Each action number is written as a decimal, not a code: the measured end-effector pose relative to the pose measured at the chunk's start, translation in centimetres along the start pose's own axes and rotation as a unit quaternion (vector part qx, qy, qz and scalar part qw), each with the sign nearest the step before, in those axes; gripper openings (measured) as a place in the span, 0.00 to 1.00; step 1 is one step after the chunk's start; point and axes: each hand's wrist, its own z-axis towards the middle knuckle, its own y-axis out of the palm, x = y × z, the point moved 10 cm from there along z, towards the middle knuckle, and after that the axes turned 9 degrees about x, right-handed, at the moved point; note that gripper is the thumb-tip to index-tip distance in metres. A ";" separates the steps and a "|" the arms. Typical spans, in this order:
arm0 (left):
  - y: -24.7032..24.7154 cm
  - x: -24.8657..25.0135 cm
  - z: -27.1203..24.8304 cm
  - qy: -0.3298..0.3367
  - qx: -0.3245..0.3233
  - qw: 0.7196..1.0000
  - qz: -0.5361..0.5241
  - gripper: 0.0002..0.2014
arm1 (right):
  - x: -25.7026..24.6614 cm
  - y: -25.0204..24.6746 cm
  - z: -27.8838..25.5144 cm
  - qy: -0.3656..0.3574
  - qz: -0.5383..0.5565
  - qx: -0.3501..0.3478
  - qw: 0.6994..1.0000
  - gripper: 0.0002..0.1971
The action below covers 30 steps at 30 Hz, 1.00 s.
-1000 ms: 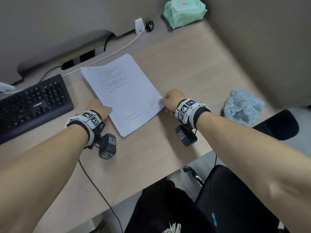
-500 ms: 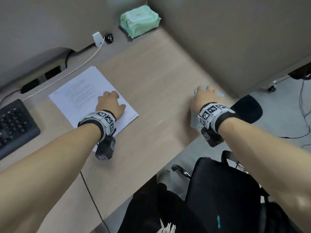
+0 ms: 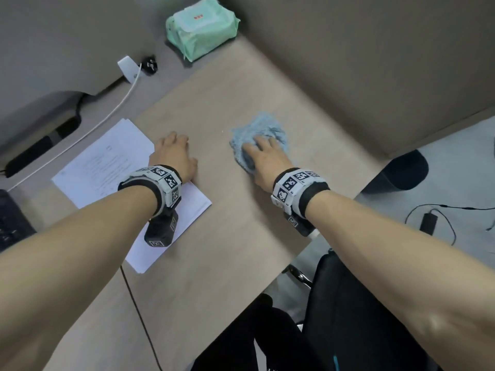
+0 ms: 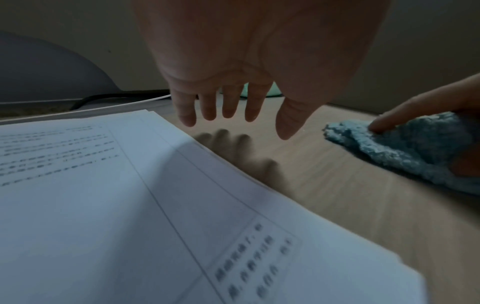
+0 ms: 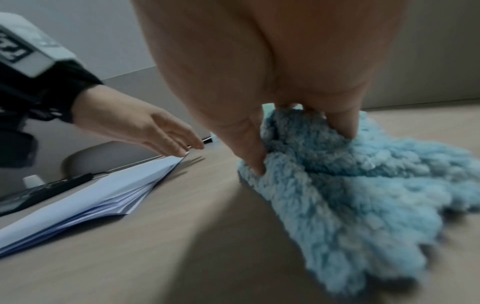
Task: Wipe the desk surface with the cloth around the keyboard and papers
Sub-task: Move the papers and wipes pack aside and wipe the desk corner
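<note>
Black keyboard (image 3: 10, 218) at far left edge of pale wood-grain desk (image 3: 241, 223), only a corner in view, left of the papers. White stack of printed papers (image 3: 107, 167) next, lying skewed on desk, several sheets thick in right wrist view. Left hand (image 3: 174, 153) over right-hand edge of papers, fingers (image 4: 207, 107) straight and slightly spread, gripping nothing; left wrist view shows fingertips clear of the desk with their shadow below; contact with paper edge cannot be told. Bare desk between papers and cloth. Fluffy light-blue cloth (image 3: 263, 132) bunched on desk, well right of papers. Right hand (image 3: 263, 159) on top of cloth, fingers (image 5: 255, 152) dug into the pile and curled, clamped on it. Mint-green wipes pack (image 3: 201, 28) beyond papers, against grey partition.
</note>
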 end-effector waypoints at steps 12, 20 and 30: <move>-0.8 -3.9 5.3 -0.038 0.017 0.999 0.002 0.25 | 7.5 -2.1 8.6 0.063 -0.088 0.022 0.994 0.48; -0.5 -4.8 6.9 -0.067 0.020 0.996 -0.048 0.26 | -5.6 2.1 6.8 -0.185 -0.061 -0.018 0.981 0.39; -1.5 -4.0 7.3 -0.063 0.005 0.998 -0.005 0.22 | 3.1 -4.4 17.4 0.050 -0.100 0.024 0.993 0.36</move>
